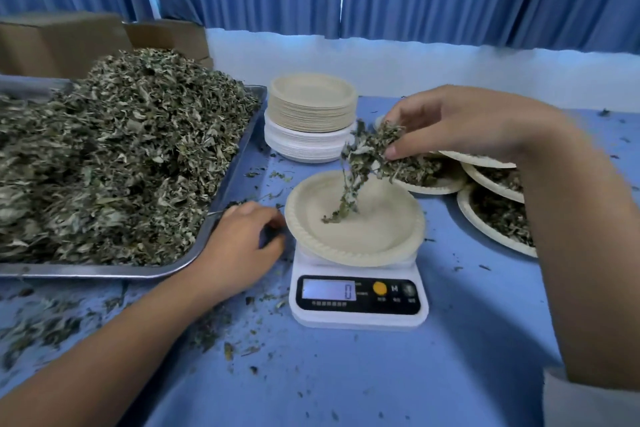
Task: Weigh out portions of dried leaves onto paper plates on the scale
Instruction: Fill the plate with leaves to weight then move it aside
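A white digital scale (358,302) stands on the blue table, its display reading 0. On it sits a beige paper plate (374,239). My right hand (460,121) holds a bunch of dried leaves (367,152) above the plate; the lowest sprig touches the plate's middle. My left hand (242,243) rests on the table between the scale and the metal tray (239,149), fingers curled loosely, close to the plate's left rim. The tray holds a big heap of dried leaves (114,163).
A stack of paper plates (311,114) stands behind the scale. Several filled plates (485,215) overlap at the right. Cardboard boxes (62,42) sit behind the tray. Leaf crumbs (207,333) litter the blue tablecloth. Blue curtains hang at the back.
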A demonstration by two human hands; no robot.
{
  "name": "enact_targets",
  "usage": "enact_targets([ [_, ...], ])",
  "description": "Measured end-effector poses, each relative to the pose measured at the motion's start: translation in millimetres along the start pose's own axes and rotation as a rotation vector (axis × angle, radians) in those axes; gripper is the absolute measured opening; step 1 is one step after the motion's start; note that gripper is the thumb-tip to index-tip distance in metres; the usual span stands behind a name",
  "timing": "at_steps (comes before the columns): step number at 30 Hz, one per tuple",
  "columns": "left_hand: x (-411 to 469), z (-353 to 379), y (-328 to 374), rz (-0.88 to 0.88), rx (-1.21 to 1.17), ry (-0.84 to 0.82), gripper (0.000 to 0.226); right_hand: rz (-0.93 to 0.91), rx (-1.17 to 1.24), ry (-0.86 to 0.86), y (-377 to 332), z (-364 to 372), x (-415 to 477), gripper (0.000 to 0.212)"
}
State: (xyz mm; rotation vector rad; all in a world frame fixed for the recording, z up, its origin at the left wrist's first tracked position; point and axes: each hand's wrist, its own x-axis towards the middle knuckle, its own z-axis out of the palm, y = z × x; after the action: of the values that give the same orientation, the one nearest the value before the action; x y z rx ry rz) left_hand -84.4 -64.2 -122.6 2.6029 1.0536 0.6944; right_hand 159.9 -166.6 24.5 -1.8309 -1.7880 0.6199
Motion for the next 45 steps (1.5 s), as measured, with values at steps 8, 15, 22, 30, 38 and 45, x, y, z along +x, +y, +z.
enact_targets([
  [8, -1.8, -0.7, 1.1, -0.003, 0.01, -0.014, 0.02, 0.094, -0.275, -0.097, -0.8, 23.8, 16.5, 0.021],
  [15, -2.5, -1.3, 1.5, 0.006, 0.007, -0.014, 0.02, 0.141, -0.394, -0.189, -6.5, 41.2, 21.4, 0.029],
  [22, -3.2, -1.2, 1.1, -0.005, -0.001, -0.022, 0.022, 0.132, -0.452, -0.214, -2.1, 53.5, 27.5, 0.042],
  [30, -3.7, -0.5, 0.4, -0.012, -0.009, -0.028, 0.023, 0.11, -0.407, -0.156, -9.5, 41.1, 18.8, 0.035],
  [38, -3.6, -0.6, -0.2, -0.011, -0.003, -0.035, 0.022, 0.037, -0.32, -0.067, -6.4, 34.6, 17.0, 0.023],
  [45, -3.9, -0.3, -0.4, -0.011, -0.005, -0.034, 0.023, 0.007, -0.276, -0.049, -4.8, 36.5, 20.1, 0.018],
])
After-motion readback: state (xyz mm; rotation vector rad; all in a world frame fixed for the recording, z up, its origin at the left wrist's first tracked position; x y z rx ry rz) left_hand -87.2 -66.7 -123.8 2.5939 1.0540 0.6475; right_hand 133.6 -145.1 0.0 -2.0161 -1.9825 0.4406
